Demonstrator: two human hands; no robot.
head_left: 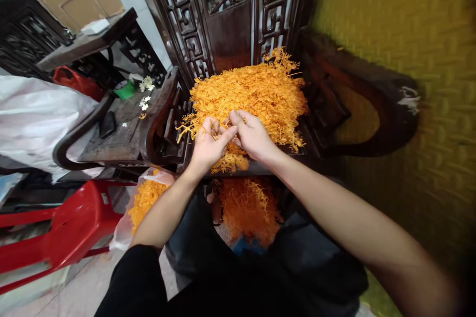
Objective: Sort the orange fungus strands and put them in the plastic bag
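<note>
A big heap of thin orange branched sprigs (249, 91), plastic-looking, lies on the seat of a dark carved wooden chair (230, 34). My left hand (208, 146) is at the near edge of the heap, its fingers curled round an orange sprig (183, 131) whose branching end sticks out to the left. Close beside it, my right hand (255, 138) is closed in a pinch, thumb and forefinger together by the left fingertips. What lies between the right fingers is too small to make out. A few sprigs (231, 159) hang over the seat's front edge below my hands.
Between my knees is a pile of orange sprigs (249, 208) with something blue under it. At left stand a plastic bag of orange pieces (147, 198), a red plastic chair (80, 223), and a wooden side table (122, 143) bearing a phone (107, 125), green tape roll (125, 89) and white flowers (146, 84).
</note>
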